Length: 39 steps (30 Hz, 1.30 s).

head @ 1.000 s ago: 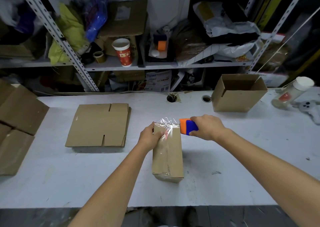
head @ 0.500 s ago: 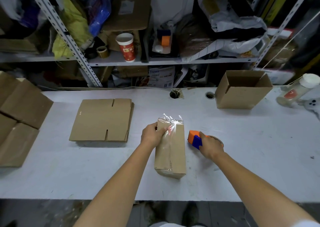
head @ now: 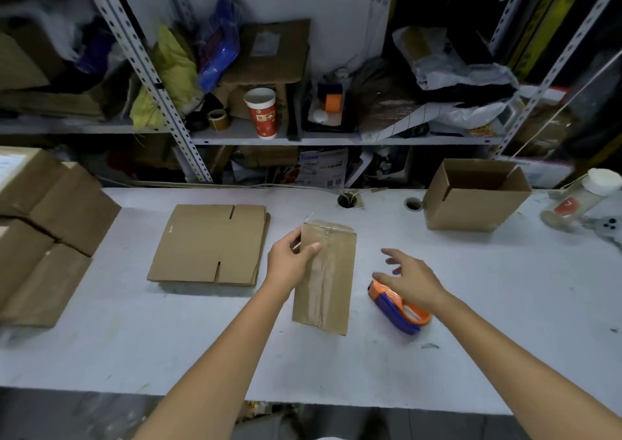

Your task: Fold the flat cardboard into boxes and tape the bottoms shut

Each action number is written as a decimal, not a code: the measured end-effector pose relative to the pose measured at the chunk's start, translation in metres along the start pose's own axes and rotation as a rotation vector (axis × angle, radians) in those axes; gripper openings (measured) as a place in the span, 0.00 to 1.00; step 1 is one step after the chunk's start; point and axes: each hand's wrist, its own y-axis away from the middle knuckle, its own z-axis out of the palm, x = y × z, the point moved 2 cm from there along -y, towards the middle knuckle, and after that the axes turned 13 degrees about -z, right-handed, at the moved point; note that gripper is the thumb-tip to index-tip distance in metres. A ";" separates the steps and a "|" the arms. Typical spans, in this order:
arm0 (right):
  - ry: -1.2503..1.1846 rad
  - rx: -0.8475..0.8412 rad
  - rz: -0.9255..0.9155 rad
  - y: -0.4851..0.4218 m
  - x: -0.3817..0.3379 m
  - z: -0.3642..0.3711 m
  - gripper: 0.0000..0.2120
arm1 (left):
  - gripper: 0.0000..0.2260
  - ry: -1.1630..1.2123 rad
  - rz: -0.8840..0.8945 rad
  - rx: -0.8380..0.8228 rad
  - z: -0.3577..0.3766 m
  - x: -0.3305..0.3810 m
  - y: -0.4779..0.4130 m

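A small cardboard box (head: 331, 281) lies on the white table (head: 168, 338) with clear tape running down its upward face. My left hand (head: 291, 261) grips its upper left edge, thumb on top. To the right of the box, the orange and blue tape dispenser (head: 397, 308) lies on the table. Just above the dispenser hovers my right hand (head: 412, 276), fingers spread and holding nothing. A stack of flat cardboard blanks (head: 210, 244) lies to the left of the box.
A folded open box (head: 474, 194) stands at the back right. More cardboard boxes (head: 43, 231) sit at the left edge. A bottle with a white cap (head: 582, 195) lies at the far right. Two cable holes (head: 346, 200) are in the table. Cluttered shelves (head: 303, 137) rise behind.
My right hand brought the tape dispenser down to the table on the right and let go of it. The loose tape at the box's far end now lies flat.
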 end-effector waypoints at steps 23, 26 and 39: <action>-0.709 0.196 -0.106 -0.015 -0.085 0.025 0.17 | 0.09 0.126 -0.112 0.039 0.009 0.011 0.020; -0.679 0.199 -0.094 -0.014 -0.082 0.031 0.19 | 0.09 0.109 -0.098 0.000 0.012 0.012 0.024; -0.779 0.152 -0.006 -0.009 -0.067 0.001 0.15 | 0.18 0.193 -0.110 0.034 0.013 0.016 0.022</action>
